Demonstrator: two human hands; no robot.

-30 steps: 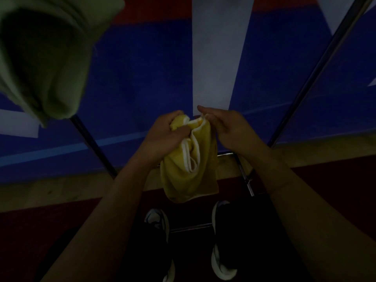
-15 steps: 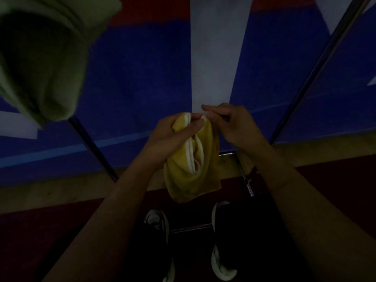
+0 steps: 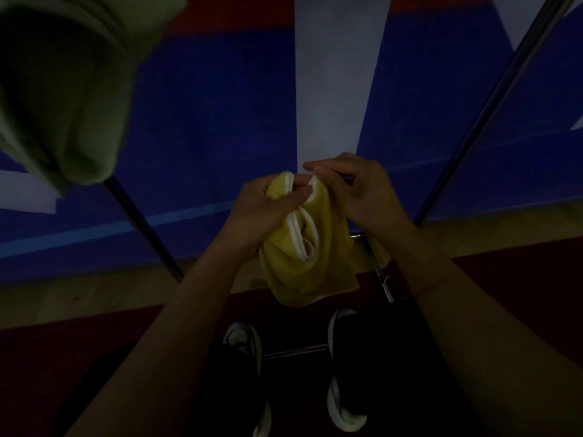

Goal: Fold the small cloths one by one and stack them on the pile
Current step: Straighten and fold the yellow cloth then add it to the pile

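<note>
A small yellow cloth (image 3: 307,263) with a white hem hangs bunched in mid-air at the centre of the head view. My left hand (image 3: 262,212) grips its upper left part, thumb across the hem. My right hand (image 3: 356,187) pinches the white hem at the top right corner between thumb and fingertips. The cloth's lower part droops loose below both hands. No pile of folded cloths is in view.
A green cloth (image 3: 63,89) hangs close to the camera at the upper left. Dark metal poles (image 3: 492,99) slant across a blue, white and red backdrop. Below are my two shoes (image 3: 344,373) and a thin metal bar (image 3: 293,351) on a dark red floor.
Both hands rose slightly with the cloth. My right hand shifted from beside the bunched cloth to pinching the white hem at its top corner.
</note>
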